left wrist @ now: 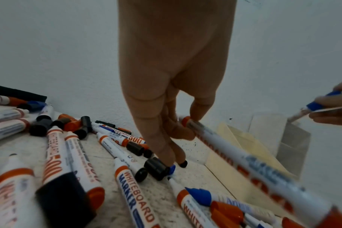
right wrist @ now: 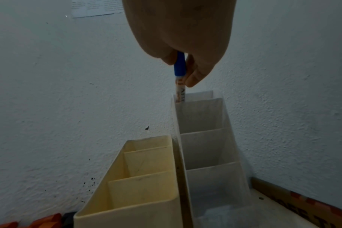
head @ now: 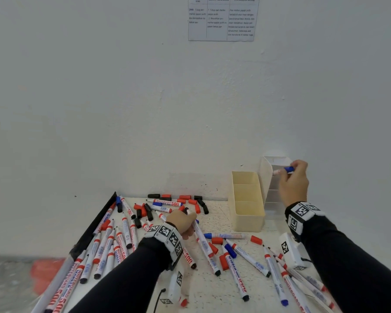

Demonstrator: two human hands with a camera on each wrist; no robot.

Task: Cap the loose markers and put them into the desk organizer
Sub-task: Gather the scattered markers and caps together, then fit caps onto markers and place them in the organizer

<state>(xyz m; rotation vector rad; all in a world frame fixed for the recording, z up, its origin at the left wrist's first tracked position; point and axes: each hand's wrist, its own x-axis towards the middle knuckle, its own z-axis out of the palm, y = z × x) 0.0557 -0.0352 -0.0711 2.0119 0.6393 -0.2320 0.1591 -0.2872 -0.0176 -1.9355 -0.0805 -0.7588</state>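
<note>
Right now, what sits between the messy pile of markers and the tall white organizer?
A cream organizer, its three compartments empty, stands beside the white organizer; the head view shows it.

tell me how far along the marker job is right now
Barely started: no markers show in the cream organizer or in the white organizer beyond the one in hand. The right hand lowers a blue-capped marker into the white organizer's back slot. The left hand grips another marker. Left: dozens of markers and loose caps on the table.
</note>
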